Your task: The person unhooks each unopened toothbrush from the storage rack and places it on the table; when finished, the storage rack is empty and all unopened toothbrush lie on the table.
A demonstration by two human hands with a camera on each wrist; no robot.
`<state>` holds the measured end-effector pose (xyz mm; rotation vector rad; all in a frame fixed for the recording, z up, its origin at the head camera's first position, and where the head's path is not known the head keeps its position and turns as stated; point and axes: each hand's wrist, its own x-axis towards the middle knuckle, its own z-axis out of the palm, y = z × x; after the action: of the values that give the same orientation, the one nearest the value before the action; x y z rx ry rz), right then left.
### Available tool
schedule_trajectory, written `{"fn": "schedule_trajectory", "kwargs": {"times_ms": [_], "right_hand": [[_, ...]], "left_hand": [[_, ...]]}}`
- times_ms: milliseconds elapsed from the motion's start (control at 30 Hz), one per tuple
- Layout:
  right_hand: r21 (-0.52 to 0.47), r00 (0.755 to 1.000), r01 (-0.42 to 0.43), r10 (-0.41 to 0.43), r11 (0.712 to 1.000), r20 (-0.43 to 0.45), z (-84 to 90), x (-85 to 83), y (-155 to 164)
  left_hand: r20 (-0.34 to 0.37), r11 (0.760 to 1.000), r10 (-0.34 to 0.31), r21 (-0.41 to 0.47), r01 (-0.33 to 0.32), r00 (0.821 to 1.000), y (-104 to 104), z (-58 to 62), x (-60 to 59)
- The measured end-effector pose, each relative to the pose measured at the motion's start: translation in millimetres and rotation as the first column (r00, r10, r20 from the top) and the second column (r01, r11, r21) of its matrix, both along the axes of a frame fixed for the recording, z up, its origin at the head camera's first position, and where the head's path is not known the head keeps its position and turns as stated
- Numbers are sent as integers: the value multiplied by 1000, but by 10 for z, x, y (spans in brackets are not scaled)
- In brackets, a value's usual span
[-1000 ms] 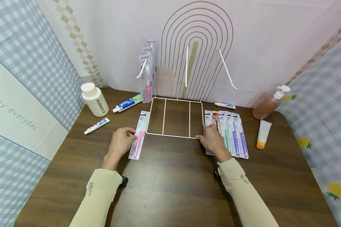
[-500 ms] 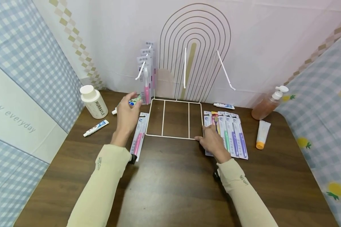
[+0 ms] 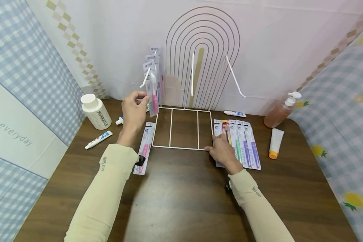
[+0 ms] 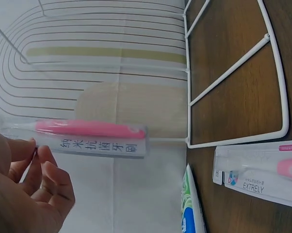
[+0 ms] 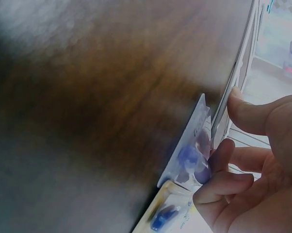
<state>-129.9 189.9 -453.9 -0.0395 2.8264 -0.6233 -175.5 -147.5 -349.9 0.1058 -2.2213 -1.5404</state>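
In the head view a white wire rack [image 3: 170,127] stands on the table with several hooks. Packaged pink toothbrushes hang from its left hook [image 3: 145,78]. My left hand [image 3: 134,109] pinches the edge of the front toothbrush pack [image 4: 92,128] between thumb and index finger; the pack tilts a little on the hook. At the front right corner of the rack base, my right hand [image 3: 223,150] holds the wire, thumb on it and other fingers curled beside it. Another pink toothbrush pack [image 3: 146,143] lies left of the base, partly under my left wrist.
Several toothbrush packs [image 3: 247,146] lie right of the rack. A white bottle [image 3: 97,114], a small toothpaste tube [image 3: 98,139] and a larger, partly hidden tube [image 4: 189,208] are at left. Farther right are a pump bottle [image 3: 277,114], an orange-capped tube [image 3: 276,143] and another small tube [image 3: 234,114].
My left hand has left the toothbrush pack on the table, moved up and pinched the front hanging pack, which now tilts. My right hand stays at the rack corner.
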Motion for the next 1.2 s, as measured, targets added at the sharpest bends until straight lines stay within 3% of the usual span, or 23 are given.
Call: {"fn": "schedule_trajectory", "kwargs": {"times_ms": [300, 433, 500, 700, 800, 1200], "right_hand": [[10, 1000, -10, 10, 1000, -28, -164, -43, 15], [6, 999, -2, 3, 1000, -32, -87, -12, -33], [15, 1000, -1, 1, 1000, -12, 3, 22, -72], [10, 1000, 3, -3, 1000, -6, 24, 36, -75], [24, 1000, 1, -1, 1000, -1, 107, 77, -115], [26, 1000, 6, -6, 1000, -4, 104, 70, -67]], "left_hand": [[-10, 997, -77, 18, 77, 997, 68, 35, 84], [13, 991, -133, 22, 133, 991, 115, 14, 161], [21, 987, -157, 43, 156, 987, 139, -31, 206], [64, 979, -198, 60, 194, 978, 144, -260, 347], [91, 982, -186, 53, 182, 978, 121, -375, 406], [205, 990, -136, 50, 129, 969, -64, -748, 572]]}}
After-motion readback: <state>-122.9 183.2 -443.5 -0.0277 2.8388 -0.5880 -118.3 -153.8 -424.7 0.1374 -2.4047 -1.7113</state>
